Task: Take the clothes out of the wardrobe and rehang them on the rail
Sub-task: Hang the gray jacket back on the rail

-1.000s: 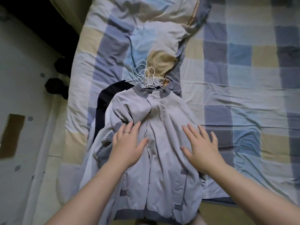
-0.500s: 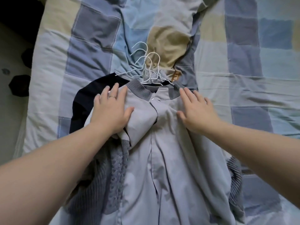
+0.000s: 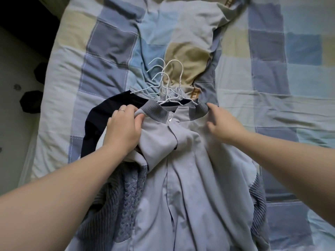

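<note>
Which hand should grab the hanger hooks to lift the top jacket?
Right, probably. The left hand is already bunched in the grey jacket shoulder, while the right hand is open at the collar, close to the white hanger hooks.

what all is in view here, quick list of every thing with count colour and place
jacket: one, light grey, ribbed collar, top of the pile on the bed
dark garment: one, navy, under the jacket, left
knit garment: one, grey-blue, under the jacket, lower left
hangers: several, white wire, hooks above the collar
bedcover: one, blue, grey and beige patchwork
dark objects: two, black, floor at left
left hand: gripping jacket shoulder, ring on
right hand: at collar's right end
</note>
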`<state>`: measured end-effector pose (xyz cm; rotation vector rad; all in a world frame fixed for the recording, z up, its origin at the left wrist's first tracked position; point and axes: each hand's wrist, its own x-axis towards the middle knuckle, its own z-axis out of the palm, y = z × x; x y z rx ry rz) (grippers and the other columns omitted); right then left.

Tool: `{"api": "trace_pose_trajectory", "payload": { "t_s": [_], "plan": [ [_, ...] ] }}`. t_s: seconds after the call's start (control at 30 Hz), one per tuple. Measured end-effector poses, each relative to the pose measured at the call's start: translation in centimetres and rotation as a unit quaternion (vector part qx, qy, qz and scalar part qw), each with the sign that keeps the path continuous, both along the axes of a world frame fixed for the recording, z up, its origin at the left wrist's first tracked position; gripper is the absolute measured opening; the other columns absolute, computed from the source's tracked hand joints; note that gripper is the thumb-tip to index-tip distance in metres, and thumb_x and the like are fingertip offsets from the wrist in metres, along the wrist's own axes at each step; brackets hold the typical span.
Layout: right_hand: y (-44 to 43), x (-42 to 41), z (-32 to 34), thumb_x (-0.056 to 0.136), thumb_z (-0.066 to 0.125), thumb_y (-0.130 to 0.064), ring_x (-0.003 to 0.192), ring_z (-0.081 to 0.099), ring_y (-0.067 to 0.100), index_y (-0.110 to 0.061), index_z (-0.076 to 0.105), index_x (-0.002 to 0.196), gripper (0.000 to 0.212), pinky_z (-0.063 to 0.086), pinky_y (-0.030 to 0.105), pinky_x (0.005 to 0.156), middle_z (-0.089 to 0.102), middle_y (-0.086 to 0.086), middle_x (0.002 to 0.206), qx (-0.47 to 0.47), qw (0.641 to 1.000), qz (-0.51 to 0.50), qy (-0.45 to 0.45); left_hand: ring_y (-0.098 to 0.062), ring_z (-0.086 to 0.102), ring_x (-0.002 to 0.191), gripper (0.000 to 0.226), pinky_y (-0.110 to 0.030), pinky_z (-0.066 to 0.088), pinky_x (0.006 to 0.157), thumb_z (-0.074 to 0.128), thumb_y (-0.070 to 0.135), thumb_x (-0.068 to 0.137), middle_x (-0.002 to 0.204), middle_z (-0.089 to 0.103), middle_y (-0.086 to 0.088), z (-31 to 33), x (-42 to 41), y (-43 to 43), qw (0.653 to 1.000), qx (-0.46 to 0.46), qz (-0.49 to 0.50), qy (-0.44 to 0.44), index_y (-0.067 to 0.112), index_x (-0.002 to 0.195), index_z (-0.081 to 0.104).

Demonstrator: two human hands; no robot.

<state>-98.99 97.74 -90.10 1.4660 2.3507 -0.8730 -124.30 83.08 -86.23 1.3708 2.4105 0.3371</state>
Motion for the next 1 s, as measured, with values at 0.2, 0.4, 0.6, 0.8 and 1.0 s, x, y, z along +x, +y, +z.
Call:
{"api": "trace_pose_trajectory", "payload": {
  "t_s": [0.2, 0.4, 0.6, 0.8, 1.0],
  "plan": [
    [-0.5, 3.1, 3.4, 0.098, 0.047, -0.014, 0.085, 0.056, 0.031, -0.009, 0.057, 0.085, 0.017, 0.038, 0.038, 0.069, 0.063, 0.012, 0.089, -0.022, 0.998, 0.006, 0.052, -0.037, 0.052, 0.088, 0.018, -0.047, 0.042, 0.075, 0.05, 0.018, 0.101, 0.091, 0.053, -0.017, 3.2, 0.8, -4.6, 0.999, 0.021, 0.003, -0.035, 0.01, 0.085, 0.048],
    [-3.7, 7.0, 11.4, 0.097, 0.053, -0.014, 0.071, 0.051, 0.025, -0.024, 0.048, 0.069, 0.03, 0.035, 0.038, 0.062, 0.055, 0.002, 0.07, -0.033, 0.992, 0.065, 0.103, -0.027, 0.052, 0.085, 0.022, -0.037, 0.035, 0.073, 0.05, 0.021, 0.101, 0.085, 0.052, -0.004, 9.8, 4.3, -9.5, 0.995, -0.01, 0.072, -0.073, 0.01, 0.082, 0.053],
    [-9.1, 12.6, 21.3, 0.097, 0.056, -0.018, 0.078, 0.055, 0.022, -0.01, 0.066, 0.088, 0.016, 0.032, 0.033, 0.064, 0.064, 0.004, 0.08, -0.061, 0.987, 0.074, 0.129, -0.022, 0.052, 0.075, 0.027, -0.034, 0.034, 0.065, 0.058, 0.024, 0.098, 0.072, 0.054, 0.005, 18.6, 10.9, -16.6, 0.97, -0.049, 0.18, -0.154, 0.019, 0.072, 0.054],
    [-13.3, 17.6, 29.8, 0.097, 0.059, -0.022, 0.078, 0.057, 0.014, -0.018, 0.068, 0.093, 0.01, 0.038, 0.028, 0.067, 0.065, -0.005, 0.083, -0.077, 0.98, 0.108, 0.146, -0.015, 0.058, 0.075, 0.018, -0.024, 0.042, 0.063, 0.062, 0.027, 0.097, 0.078, 0.065, 0.001, 27.7, 18.0, -23.7, 0.943, -0.037, 0.253, -0.214, 0.017, 0.084, 0.067],
    [-18.2, 19.9, 36.8, 0.096, 0.058, -0.019, 0.086, 0.06, 0.017, -0.014, 0.071, 0.099, 0.014, 0.047, 0.033, 0.075, 0.069, -0.002, 0.091, -0.068, 0.967, 0.162, 0.185, -0.019, 0.057, 0.075, 0.017, -0.031, 0.043, 0.067, 0.064, 0.024, 0.096, 0.077, 0.064, -0.001, 35.3, 24.9, -31.4, 0.902, 0.036, 0.361, -0.235, 0.016, 0.081, 0.068]
  ]
}}
